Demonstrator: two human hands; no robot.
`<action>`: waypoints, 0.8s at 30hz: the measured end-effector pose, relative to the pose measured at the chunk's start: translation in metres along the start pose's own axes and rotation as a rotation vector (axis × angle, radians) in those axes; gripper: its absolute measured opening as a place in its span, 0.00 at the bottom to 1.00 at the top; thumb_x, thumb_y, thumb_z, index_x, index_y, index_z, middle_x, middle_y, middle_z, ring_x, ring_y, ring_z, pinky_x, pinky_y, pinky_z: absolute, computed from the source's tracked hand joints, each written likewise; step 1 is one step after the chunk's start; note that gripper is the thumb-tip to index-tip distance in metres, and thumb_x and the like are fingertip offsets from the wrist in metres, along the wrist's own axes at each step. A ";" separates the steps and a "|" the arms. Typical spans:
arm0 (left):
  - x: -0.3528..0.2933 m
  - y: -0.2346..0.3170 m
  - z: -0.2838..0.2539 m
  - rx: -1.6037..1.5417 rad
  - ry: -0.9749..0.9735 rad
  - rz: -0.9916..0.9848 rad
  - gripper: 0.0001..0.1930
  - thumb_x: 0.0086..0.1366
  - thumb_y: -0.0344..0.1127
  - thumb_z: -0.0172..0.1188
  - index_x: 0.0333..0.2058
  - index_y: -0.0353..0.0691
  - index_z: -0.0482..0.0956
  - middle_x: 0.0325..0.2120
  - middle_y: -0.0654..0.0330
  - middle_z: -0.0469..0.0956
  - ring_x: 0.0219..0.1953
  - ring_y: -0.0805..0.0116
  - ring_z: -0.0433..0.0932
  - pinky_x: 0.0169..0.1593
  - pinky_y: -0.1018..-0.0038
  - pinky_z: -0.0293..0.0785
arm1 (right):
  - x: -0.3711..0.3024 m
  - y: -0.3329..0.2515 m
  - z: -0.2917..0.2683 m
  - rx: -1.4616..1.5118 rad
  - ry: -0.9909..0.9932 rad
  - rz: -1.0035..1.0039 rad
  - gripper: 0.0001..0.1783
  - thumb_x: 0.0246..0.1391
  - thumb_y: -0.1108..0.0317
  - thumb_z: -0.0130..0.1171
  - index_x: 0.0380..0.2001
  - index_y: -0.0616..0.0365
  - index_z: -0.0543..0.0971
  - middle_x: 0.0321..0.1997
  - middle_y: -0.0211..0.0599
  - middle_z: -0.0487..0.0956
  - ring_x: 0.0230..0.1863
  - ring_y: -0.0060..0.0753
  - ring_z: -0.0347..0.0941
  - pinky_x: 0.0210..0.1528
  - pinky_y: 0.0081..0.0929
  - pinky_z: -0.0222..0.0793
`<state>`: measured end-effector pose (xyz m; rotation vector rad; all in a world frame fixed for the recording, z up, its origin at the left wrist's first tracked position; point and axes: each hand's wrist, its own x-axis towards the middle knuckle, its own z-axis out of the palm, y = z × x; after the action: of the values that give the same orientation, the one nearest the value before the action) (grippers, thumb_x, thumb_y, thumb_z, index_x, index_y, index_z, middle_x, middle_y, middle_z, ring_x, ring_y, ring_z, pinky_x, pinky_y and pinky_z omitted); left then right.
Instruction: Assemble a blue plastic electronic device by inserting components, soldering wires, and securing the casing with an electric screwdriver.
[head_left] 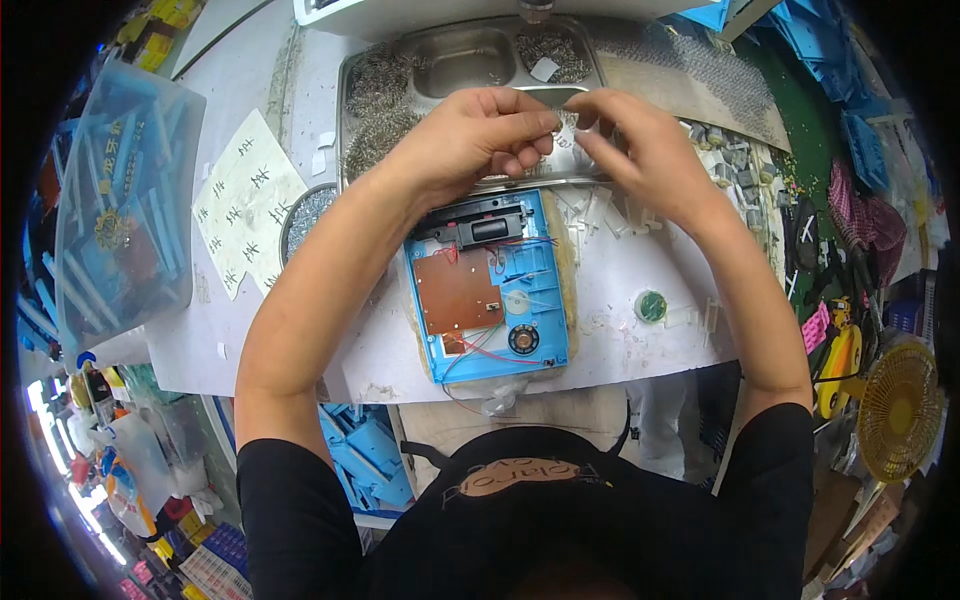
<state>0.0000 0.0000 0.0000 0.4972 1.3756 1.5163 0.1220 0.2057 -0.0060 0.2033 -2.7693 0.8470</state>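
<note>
Over the near part of a metal compartment tray [465, 92], my left hand [490, 135] is closed, thumb against forefinger; whatever is between the tips is too small to make out. My right hand [640, 150] faces it, a short gap away, with thumb and forefinger apart and nothing visible in it. Below both hands lies a blue plastic housing [555, 300], its inside facing up. It carries a brown circuit board [455, 292], a black module [485, 228], a round black speaker [523, 339] and thin red and green wires.
Small coiled metal springs [378, 85] fill tray compartments. White plastic pieces [605, 212] and a small green-topped roll [650, 306] lie right. A handwritten paper [250, 205] and a clear bin of blue parts [125, 200] stand left. A yellow fan [900, 412] is far right.
</note>
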 end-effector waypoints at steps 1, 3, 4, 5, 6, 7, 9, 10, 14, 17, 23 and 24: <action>0.000 -0.003 0.005 0.040 0.039 0.056 0.10 0.71 0.35 0.62 0.42 0.33 0.81 0.29 0.64 0.80 0.25 0.80 0.72 0.28 0.82 0.68 | -0.001 -0.006 0.001 0.277 0.023 0.138 0.17 0.67 0.53 0.58 0.45 0.55 0.83 0.34 0.32 0.82 0.37 0.29 0.77 0.41 0.29 0.73; -0.001 -0.006 0.016 0.092 0.084 0.123 0.10 0.71 0.35 0.61 0.42 0.33 0.81 0.28 0.65 0.79 0.25 0.81 0.72 0.27 0.82 0.66 | -0.003 -0.019 0.001 0.591 -0.006 0.317 0.19 0.68 0.53 0.56 0.40 0.57 0.86 0.25 0.32 0.79 0.29 0.26 0.75 0.35 0.29 0.71; -0.002 -0.006 0.023 0.103 0.091 0.134 0.10 0.72 0.35 0.61 0.42 0.33 0.81 0.27 0.65 0.79 0.24 0.81 0.72 0.27 0.83 0.65 | -0.005 -0.025 0.001 0.627 -0.057 0.359 0.19 0.68 0.53 0.56 0.39 0.58 0.86 0.23 0.32 0.77 0.27 0.25 0.74 0.33 0.30 0.70; -0.002 -0.007 0.028 0.115 0.098 0.144 0.09 0.72 0.35 0.60 0.42 0.33 0.81 0.27 0.65 0.79 0.24 0.81 0.72 0.27 0.83 0.65 | -0.006 -0.029 0.001 0.664 -0.108 0.401 0.20 0.68 0.53 0.55 0.39 0.59 0.86 0.21 0.33 0.76 0.26 0.24 0.73 0.31 0.30 0.69; -0.001 -0.007 0.030 0.096 0.117 0.161 0.10 0.73 0.37 0.59 0.39 0.35 0.80 0.24 0.65 0.77 0.22 0.81 0.70 0.27 0.83 0.64 | -0.005 -0.027 0.005 0.515 -0.007 0.289 0.19 0.67 0.55 0.57 0.35 0.60 0.85 0.19 0.36 0.75 0.22 0.29 0.72 0.29 0.32 0.67; -0.002 -0.005 0.031 0.039 0.113 0.128 0.11 0.74 0.38 0.58 0.37 0.35 0.80 0.24 0.66 0.76 0.21 0.81 0.69 0.26 0.83 0.63 | -0.005 -0.028 0.004 0.433 0.052 0.239 0.17 0.66 0.57 0.58 0.33 0.60 0.84 0.20 0.37 0.75 0.23 0.32 0.73 0.29 0.33 0.67; -0.004 0.001 0.032 -0.078 0.107 0.058 0.13 0.74 0.41 0.57 0.34 0.37 0.79 0.22 0.66 0.74 0.20 0.81 0.67 0.23 0.83 0.61 | -0.005 -0.032 0.002 0.272 0.167 0.140 0.14 0.63 0.60 0.62 0.30 0.61 0.82 0.22 0.39 0.75 0.24 0.38 0.73 0.30 0.34 0.67; -0.004 0.002 0.031 -0.127 0.084 -0.018 0.14 0.75 0.42 0.57 0.34 0.37 0.79 0.22 0.66 0.74 0.20 0.81 0.67 0.22 0.84 0.61 | -0.004 -0.031 0.001 0.189 0.219 0.018 0.12 0.60 0.62 0.64 0.29 0.60 0.80 0.23 0.39 0.76 0.26 0.41 0.73 0.30 0.35 0.67; -0.004 -0.002 0.010 -0.330 -0.121 -0.217 0.18 0.76 0.46 0.55 0.33 0.37 0.80 0.18 0.67 0.72 0.17 0.81 0.63 0.19 0.85 0.57 | -0.001 -0.022 -0.002 -0.003 0.323 -0.340 0.09 0.52 0.69 0.68 0.30 0.59 0.77 0.30 0.40 0.78 0.32 0.46 0.74 0.34 0.38 0.69; -0.003 -0.001 0.000 -0.318 -0.203 -0.242 0.21 0.75 0.49 0.54 0.30 0.38 0.79 0.15 0.67 0.70 0.14 0.80 0.61 0.19 0.85 0.55 | -0.001 -0.015 -0.006 -0.033 0.316 -0.426 0.09 0.50 0.70 0.68 0.30 0.58 0.76 0.32 0.39 0.78 0.36 0.46 0.74 0.37 0.38 0.71; 0.002 0.004 0.012 0.855 0.149 0.201 0.19 0.69 0.47 0.61 0.30 0.35 0.83 0.23 0.57 0.79 0.21 0.69 0.75 0.30 0.70 0.73 | -0.007 0.001 -0.009 -0.263 0.031 -0.257 0.10 0.48 0.70 0.68 0.35 0.55 0.80 0.34 0.35 0.80 0.44 0.43 0.73 0.45 0.38 0.74; 0.005 0.000 0.009 1.063 0.169 0.332 0.18 0.68 0.46 0.63 0.33 0.34 0.85 0.25 0.54 0.82 0.25 0.65 0.79 0.34 0.67 0.76 | -0.008 0.006 -0.010 -0.260 -0.011 -0.231 0.11 0.48 0.69 0.68 0.37 0.54 0.81 0.35 0.34 0.80 0.45 0.42 0.73 0.46 0.38 0.74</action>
<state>0.0045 0.0090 0.0010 1.3110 2.2783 0.9576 0.1300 0.2169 -0.0030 0.4692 -2.7598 0.4270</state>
